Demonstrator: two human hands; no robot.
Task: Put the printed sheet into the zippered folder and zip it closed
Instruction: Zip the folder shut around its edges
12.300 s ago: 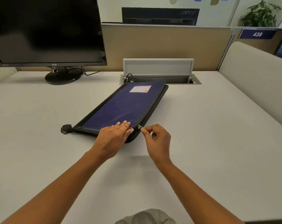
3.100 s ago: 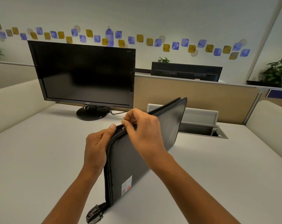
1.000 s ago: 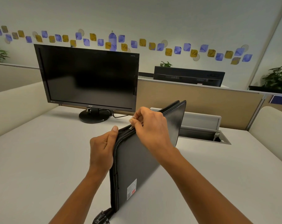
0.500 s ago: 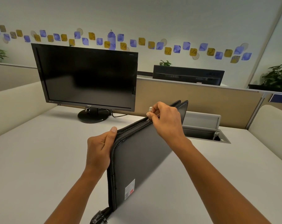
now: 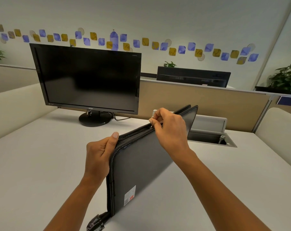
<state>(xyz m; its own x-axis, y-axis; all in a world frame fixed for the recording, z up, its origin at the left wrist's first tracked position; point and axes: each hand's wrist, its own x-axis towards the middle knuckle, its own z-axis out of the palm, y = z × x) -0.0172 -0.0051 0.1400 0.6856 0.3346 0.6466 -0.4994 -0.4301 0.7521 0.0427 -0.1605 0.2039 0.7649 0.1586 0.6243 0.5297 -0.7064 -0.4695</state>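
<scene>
Black-grey leathery zippered folder is stood on its edge on the desk, mid-frame, running from bottom centre up toward right of centre. You're looking at its plain flat side with pale stitching round the border. The zip teeth on top look joined from the near rounded corner up to the slider. Past that, at the far corner, the two halves sit slightly apart.

Left hand wraps the near top corner, with the thumb lying along the zip. Right hand pinches the little silver zip pull in its fingertips, roughly halfway along the top edge. There's a small white barcode sticker with a red patch low on the side, and a dark strap end pokes out at the bottom corner.

Underneath is a pale grey matte desk. A big black switched-off monitor is upper left, with a tan partition behind. An open metal cable tray is at right, and blue and yellow wall decals run across the top.
</scene>
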